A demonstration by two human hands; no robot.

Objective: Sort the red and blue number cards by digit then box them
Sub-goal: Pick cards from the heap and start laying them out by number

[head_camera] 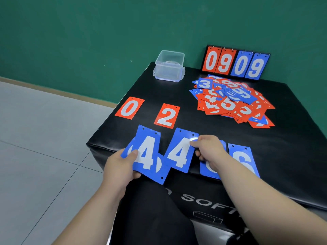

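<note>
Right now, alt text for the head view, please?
The left hand grips a few blue cards topped by a 4 while the right hand pinches another blue 4, at the near edge of a black block. Beyond lie a red 0, a red 2, a mixed card pile and a clear box.

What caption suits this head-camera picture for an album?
The left hand holds a blue 4 card, right hand pinches a second 4 card, near red 0 card and red 2 card.

One clear box (169, 67), one scoreboard (236, 63), one card heap (233, 101)
</note>
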